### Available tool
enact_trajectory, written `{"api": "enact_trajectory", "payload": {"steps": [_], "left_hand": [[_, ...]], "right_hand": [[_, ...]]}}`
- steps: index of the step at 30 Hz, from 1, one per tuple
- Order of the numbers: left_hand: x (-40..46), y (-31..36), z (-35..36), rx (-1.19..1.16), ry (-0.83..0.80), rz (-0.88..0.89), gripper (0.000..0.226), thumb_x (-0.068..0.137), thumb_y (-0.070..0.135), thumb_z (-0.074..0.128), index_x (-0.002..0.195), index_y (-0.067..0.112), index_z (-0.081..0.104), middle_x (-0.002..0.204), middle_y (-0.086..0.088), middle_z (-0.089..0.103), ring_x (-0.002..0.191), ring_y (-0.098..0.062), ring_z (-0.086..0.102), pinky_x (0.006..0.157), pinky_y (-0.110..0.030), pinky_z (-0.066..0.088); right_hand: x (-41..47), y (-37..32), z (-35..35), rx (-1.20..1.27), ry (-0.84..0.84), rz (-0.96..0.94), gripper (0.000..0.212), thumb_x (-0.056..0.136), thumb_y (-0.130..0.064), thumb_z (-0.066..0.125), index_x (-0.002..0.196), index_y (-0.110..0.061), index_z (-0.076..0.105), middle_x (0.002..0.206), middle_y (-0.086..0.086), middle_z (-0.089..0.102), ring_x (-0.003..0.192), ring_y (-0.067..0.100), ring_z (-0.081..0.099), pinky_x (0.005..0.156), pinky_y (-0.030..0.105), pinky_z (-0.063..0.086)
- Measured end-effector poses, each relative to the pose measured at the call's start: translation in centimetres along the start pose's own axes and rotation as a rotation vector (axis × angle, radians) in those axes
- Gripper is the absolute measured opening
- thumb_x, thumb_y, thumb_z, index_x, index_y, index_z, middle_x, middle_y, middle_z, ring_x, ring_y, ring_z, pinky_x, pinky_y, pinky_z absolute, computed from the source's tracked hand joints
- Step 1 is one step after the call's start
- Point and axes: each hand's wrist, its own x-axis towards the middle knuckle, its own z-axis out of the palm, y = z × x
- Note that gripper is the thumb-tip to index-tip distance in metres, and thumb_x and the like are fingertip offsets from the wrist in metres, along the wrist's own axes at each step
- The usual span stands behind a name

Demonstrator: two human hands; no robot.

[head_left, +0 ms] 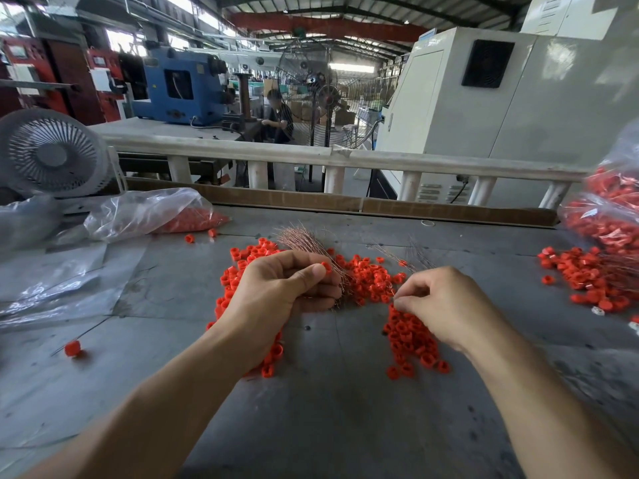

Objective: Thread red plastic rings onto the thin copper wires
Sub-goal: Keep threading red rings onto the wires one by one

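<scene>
Two hands: both work low over the grey table (328,426), among loose red rings.
Left hand (276,292): fingers curled round a bundle of thin copper wires (301,238), whose free ends fan up and away past the knuckles; the thumb presses one red ring (326,266) against the forefinger.
Right hand (446,302): thumb and forefinger pinched together on something fine at their tips, probably a single wire, too thin to tell for sure; the other fingers are curled.
Ring pile (366,278): scattered on the table between and under both hands.
Second heap (587,274): well apart at the right, below a bulging clear bag of rings (608,216).
Left side: a crumpled plastic bag (145,212) holding more rings, a grey fan (52,153) behind it.
</scene>
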Motion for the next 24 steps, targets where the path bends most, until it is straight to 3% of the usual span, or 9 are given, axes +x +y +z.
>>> {"api": "enact_trajectory", "payload": {"steps": [3, 6, 10, 14, 16, 18, 21, 24], "left_hand": [[-0.1, 0.0, 0.1, 0.009, -0.003, -0.001, 0.009, 0.096, 0.001, 0.062, 0.101, 0.001, 0.07, 0.096, -0.023, 0.076, 0.083, -0.028, 0.076, 0.068, -0.029, 0.062], [-0.1, 0.0, 0.0, 0.024, -0.005, -0.003, 0.009, 0.097, 0.002, 0.062, 0.102, 0.0, 0.07, 0.096, -0.022, 0.077, 0.083, -0.028, 0.076, 0.069, -0.029, 0.062], [-0.2, 0.1, 0.0, 0.032, -0.011, -0.004, 0.01, 0.097, 0.002, 0.062, 0.103, 0.0, 0.069, 0.096, -0.021, 0.077, 0.083, -0.027, 0.076, 0.07, -0.03, 0.063], [-0.2, 0.1, 0.0, 0.041, -0.011, 0.001, 0.01, 0.097, 0.002, 0.062, 0.104, 0.0, 0.069, 0.097, -0.021, 0.077, 0.086, -0.029, 0.076, 0.071, -0.03, 0.063], [-0.2, 0.2, 0.0, 0.037, -0.012, -0.004, 0.01, 0.097, 0.002, 0.062, 0.103, 0.0, 0.069, 0.097, -0.021, 0.077, 0.086, -0.028, 0.076, 0.071, -0.03, 0.063], [-0.3, 0.2, 0.1, 0.034, -0.015, -0.003, 0.01, 0.097, 0.002, 0.062, 0.103, 0.0, 0.069, 0.097, -0.021, 0.077, 0.085, -0.028, 0.076, 0.07, -0.029, 0.062], [-0.3, 0.2, 0.2, 0.025, -0.011, -0.007, 0.01, 0.097, 0.002, 0.062, 0.102, 0.0, 0.07, 0.096, -0.021, 0.077, 0.084, -0.027, 0.077, 0.069, -0.028, 0.062], [-0.3, 0.1, 0.3, 0.011, -0.011, -0.012, 0.01, 0.096, 0.002, 0.062, 0.103, 0.0, 0.069, 0.097, -0.02, 0.077, 0.083, -0.026, 0.076, 0.071, -0.03, 0.063]], "right_hand": [[0.0, 0.0, 0.4, -0.065, -0.03, 0.018, 0.024, 0.074, -0.044, 0.088, 0.073, -0.057, 0.068, 0.066, -0.018, 0.068, 0.072, 0.008, 0.067, 0.073, 0.035, 0.057], [0.1, -0.1, 0.9, -0.129, -0.001, 0.038, 0.023, 0.072, -0.048, 0.089, 0.068, -0.034, 0.071, 0.064, -0.014, 0.068, 0.067, 0.009, 0.066, 0.062, 0.03, 0.051], [-0.1, -0.6, 1.3, -0.208, 0.034, 0.039, 0.022, 0.078, -0.043, 0.085, 0.069, -0.032, 0.069, 0.068, -0.013, 0.067, 0.07, 0.011, 0.065, 0.057, 0.026, 0.044], [-0.5, -0.9, 1.2, -0.232, 0.101, 0.022, 0.023, 0.087, -0.04, 0.074, 0.068, -0.028, 0.067, 0.057, -0.011, 0.061, 0.058, 0.007, 0.058, 0.047, 0.022, 0.028], [-0.5, -0.9, 1.3, -0.141, 0.151, -0.005, 0.023, 0.089, -0.04, 0.073, 0.07, -0.029, 0.068, 0.059, -0.012, 0.063, 0.058, 0.005, 0.058, 0.048, 0.022, 0.032], [-0.4, -0.9, 1.3, 0.104, 0.165, -0.064, 0.02, 0.091, -0.036, 0.074, 0.072, -0.029, 0.071, 0.064, -0.014, 0.068, 0.058, 0.005, 0.062, 0.05, 0.024, 0.038], [-0.6, -1.9, 1.3, 0.548, 0.045, -0.161, 0.014, 0.093, -0.025, 0.075, 0.08, -0.031, 0.076, 0.071, -0.009, 0.074, 0.051, 0.004, 0.06, 0.049, 0.017, 0.043], [-1.0, -2.7, 1.6, 0.695, -0.066, -0.237, 0.011, 0.095, -0.026, 0.073, 0.087, -0.032, 0.077, 0.069, 0.003, 0.072, 0.051, 0.012, 0.055, 0.045, 0.024, 0.041]]}}
